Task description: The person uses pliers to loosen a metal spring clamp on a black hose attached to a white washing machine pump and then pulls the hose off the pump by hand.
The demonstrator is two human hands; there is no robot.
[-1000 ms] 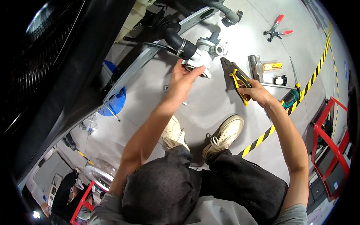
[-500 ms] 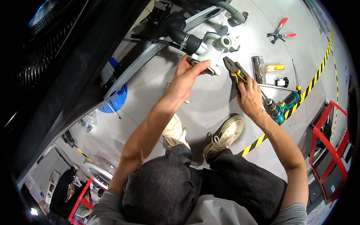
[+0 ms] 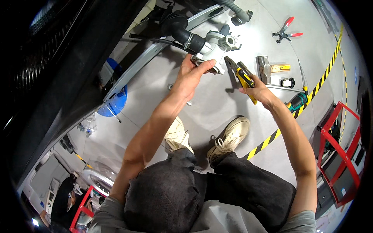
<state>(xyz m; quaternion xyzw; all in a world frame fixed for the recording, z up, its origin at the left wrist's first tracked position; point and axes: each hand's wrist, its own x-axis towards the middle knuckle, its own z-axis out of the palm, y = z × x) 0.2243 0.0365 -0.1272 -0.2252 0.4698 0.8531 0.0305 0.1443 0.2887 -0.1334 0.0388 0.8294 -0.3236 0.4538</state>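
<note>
In my left hand (image 3: 186, 79) is the lower part of a white plastic pump (image 3: 213, 52), its thumb over a white piece with a dark underside. A black rubber hose (image 3: 180, 33) with a metal clamp (image 3: 188, 42) joins the pump's left side. A thin black hose (image 3: 148, 38) runs behind it. My right hand (image 3: 256, 89) is closed on yellow-and-black pliers (image 3: 243, 77), their dark jaws pointing up toward the pump, a little to its right.
Hammer (image 3: 264, 70), red-handled tool (image 3: 286, 33), green drill (image 3: 298, 101) and grey hose (image 3: 243, 15) lie right and above. A dark appliance (image 3: 58, 73) with blue basin (image 3: 116, 105) fills the left. Red frames (image 3: 330, 143) stand right; another person (image 3: 64, 198) is lower left.
The pliers have been turned about in my right hand, and its wrist has rolled over and back. My left hand and the pump piece have risen slightly since a second ago.
</note>
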